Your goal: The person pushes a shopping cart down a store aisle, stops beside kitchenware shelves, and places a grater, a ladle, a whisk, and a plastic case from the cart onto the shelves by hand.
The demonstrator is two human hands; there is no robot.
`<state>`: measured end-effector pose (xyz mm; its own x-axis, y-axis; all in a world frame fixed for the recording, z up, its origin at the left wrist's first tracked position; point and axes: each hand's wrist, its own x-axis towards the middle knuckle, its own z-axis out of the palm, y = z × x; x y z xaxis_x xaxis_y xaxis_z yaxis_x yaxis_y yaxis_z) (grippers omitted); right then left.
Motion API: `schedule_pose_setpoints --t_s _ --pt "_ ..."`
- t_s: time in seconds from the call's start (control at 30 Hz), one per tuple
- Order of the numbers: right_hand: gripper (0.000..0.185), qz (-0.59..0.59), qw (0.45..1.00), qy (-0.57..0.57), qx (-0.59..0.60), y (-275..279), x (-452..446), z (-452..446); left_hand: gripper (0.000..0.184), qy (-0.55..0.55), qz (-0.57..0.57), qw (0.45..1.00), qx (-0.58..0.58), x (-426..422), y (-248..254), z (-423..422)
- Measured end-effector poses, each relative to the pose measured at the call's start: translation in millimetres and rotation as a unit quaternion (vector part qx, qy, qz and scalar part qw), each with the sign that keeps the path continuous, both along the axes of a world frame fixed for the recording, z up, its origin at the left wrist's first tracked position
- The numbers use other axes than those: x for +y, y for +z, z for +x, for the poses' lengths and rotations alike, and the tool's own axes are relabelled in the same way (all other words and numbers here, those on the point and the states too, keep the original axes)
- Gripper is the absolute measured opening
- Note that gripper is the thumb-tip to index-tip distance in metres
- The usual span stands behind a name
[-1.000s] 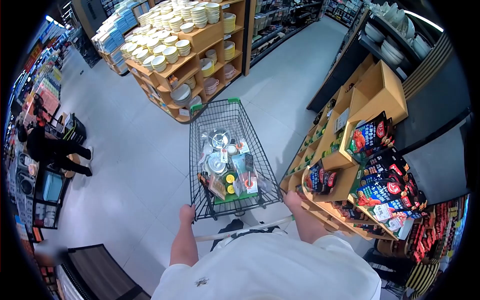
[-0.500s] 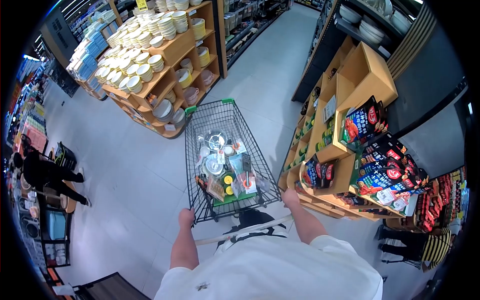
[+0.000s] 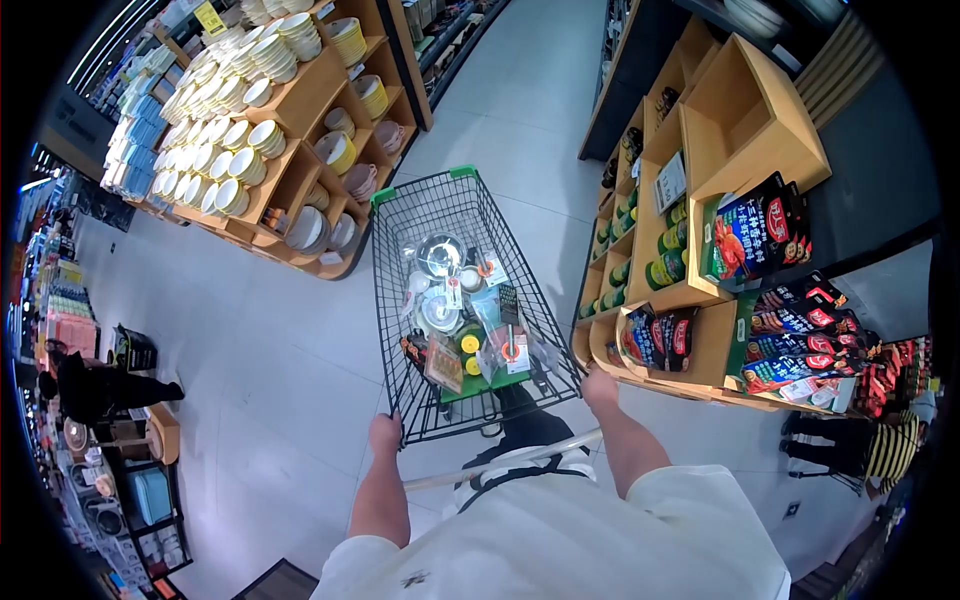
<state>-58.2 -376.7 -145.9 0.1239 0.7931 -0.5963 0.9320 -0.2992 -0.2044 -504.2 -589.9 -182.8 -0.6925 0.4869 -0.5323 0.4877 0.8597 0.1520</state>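
Note:
Both my hands are on the rear of a black wire shopping cart (image 3: 425, 200) with green corner pieces. My left hand (image 3: 385, 433) is closed around its left rear corner. At the right rear corner, my right hand (image 3: 600, 388) is closed on the cart too, close to the wooden shelf. Inside lie a round shiny clear-looking dish (image 3: 438, 256), another round clear item (image 3: 439, 314), two yellow-capped containers (image 3: 471, 345), a flat clear pack (image 3: 444, 362) and a white-and-orange carded item (image 3: 515, 352). My palms and the grip itself are partly hidden.
On the left stands a wooden display (image 3: 310, 125) of stacked bowls (image 3: 230, 165). A wooden shelf (image 3: 740, 100) with seasoning pouches (image 3: 757, 232) and jars (image 3: 668, 268) borders the cart's right side. A person in black (image 3: 100, 388) is far left, another in yellow-black stripes (image 3: 893, 445) far right.
The cart and I have moved forward along the floor. The bowl display and the pouch shelf now appear nearer. Both hands keep their hold on the cart.

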Motion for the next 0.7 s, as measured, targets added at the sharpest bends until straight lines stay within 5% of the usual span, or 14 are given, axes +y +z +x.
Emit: schedule_pose_setpoints --t_s 0.7 --pt "0.033 0.039 0.998 -0.054 0.007 -33.4 201.5 -27.6 0.046 -0.076 0.015 0.997 -0.014 275.4 2.3 -63.1"
